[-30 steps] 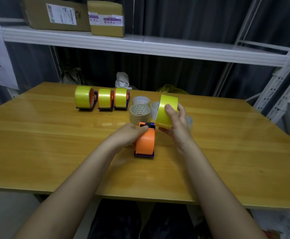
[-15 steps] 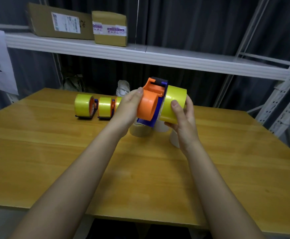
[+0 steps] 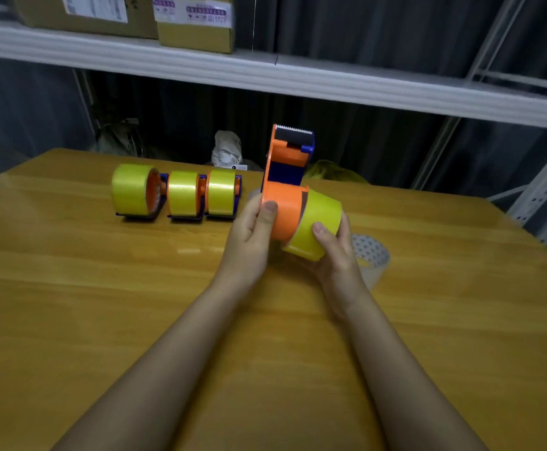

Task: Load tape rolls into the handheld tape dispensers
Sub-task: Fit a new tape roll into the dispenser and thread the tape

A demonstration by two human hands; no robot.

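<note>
My left hand (image 3: 249,242) grips an orange and blue tape dispenser (image 3: 286,177) held upright above the table, its serrated blade end pointing up. My right hand (image 3: 334,252) holds a yellow tape roll (image 3: 317,222) tilted against the dispenser's orange hub from the right side. Three dispensers with yellow rolls on them (image 3: 176,193) stand in a row on the wooden table (image 3: 70,304) to the left.
A loose clear tape roll (image 3: 371,255) lies on the table just right of my right hand; another is mostly hidden behind my left hand. A white shelf (image 3: 330,83) with cardboard boxes (image 3: 197,21) runs behind the table, over dark curtains.
I lifted the dispenser off the table with my left hand, brought the yellow roll against its hub, then lowered both closer to the table.
</note>
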